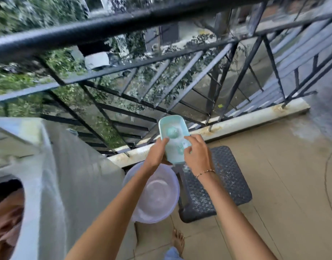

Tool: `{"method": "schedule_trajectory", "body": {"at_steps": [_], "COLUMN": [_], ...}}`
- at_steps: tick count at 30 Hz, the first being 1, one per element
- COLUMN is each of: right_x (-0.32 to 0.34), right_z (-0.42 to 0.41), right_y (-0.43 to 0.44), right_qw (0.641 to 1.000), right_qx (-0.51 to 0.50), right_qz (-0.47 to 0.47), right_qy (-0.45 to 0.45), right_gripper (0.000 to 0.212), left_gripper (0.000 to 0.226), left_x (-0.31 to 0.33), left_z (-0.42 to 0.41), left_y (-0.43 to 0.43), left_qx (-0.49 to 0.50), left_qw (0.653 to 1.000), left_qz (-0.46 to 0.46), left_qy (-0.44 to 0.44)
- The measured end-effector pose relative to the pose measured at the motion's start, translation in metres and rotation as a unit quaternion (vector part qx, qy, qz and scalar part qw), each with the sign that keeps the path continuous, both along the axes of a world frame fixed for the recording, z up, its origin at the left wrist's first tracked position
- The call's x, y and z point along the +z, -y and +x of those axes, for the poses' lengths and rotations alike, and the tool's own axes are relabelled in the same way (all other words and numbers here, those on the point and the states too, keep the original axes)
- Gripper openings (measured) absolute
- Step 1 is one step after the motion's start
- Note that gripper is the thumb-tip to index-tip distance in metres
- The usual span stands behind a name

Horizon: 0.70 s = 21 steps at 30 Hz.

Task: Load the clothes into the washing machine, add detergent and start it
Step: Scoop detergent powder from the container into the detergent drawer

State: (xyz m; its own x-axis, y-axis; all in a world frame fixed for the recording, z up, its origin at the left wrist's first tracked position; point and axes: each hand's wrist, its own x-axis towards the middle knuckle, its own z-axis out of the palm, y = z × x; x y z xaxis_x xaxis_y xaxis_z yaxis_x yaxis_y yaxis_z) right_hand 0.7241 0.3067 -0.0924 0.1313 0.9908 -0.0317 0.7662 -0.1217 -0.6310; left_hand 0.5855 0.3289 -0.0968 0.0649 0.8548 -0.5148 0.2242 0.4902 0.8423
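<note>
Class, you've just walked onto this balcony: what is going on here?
A person stands at the balcony railing holding a pale blue-green plastic tub in both hands. The left hand grips its left side, and the right hand pinches its right edge. Below the hands stand a white bucket and a dark woven stool. The covered washing machine stands to the left, untouched.

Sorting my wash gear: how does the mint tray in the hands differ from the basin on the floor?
The mint tray is rectangular; the basin is round. The mint tray is green and smaller; the basin is pale whitish and wider. The mint tray is held up by the left hand and right hand; the basin stands on the floor. Both are open-topped.
</note>
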Motion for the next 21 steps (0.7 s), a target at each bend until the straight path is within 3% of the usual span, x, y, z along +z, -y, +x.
{"method": "schedule_trajectory", "body": {"at_steps": [2, 5, 7, 11, 15, 21], "right_x": [0.028, 0.068, 0.090, 0.129, 0.160, 0.178], "right_z": [-0.027, -0.074, -0.103, -0.161, -0.221, -0.331], "right_y": [-0.002, 0.002, 0.006, 0.019, 0.037, 0.087], "right_qw": [0.999, 0.996, 0.993, 0.985, 0.982, 0.976], "right_qx": [0.017, 0.059, 0.077, 0.129, 0.157, 0.185], "right_qz": [0.028, 0.066, 0.082, 0.111, 0.105, 0.084], "right_qy": [-0.017, -0.022, -0.024, -0.015, 0.008, 0.076], "right_gripper": [0.040, 0.039, 0.036, 0.026, 0.026, 0.029], "left_gripper": [0.066, 0.075, 0.074, 0.044, 0.039, 0.065], "left_x": [0.023, 0.056, 0.076, 0.112, 0.137, 0.144], "left_z": [-0.027, -0.070, -0.096, -0.154, -0.214, -0.321], "left_y": [0.006, 0.014, 0.018, 0.042, 0.070, 0.123], "left_qx": [0.043, 0.126, 0.161, 0.186, 0.182, 0.224], "left_qw": [0.998, 0.987, 0.982, 0.969, 0.960, 0.950], "left_qz": [0.022, 0.039, 0.044, 0.116, 0.176, 0.182], "left_qy": [0.032, 0.089, 0.094, 0.110, 0.119, 0.122]}}
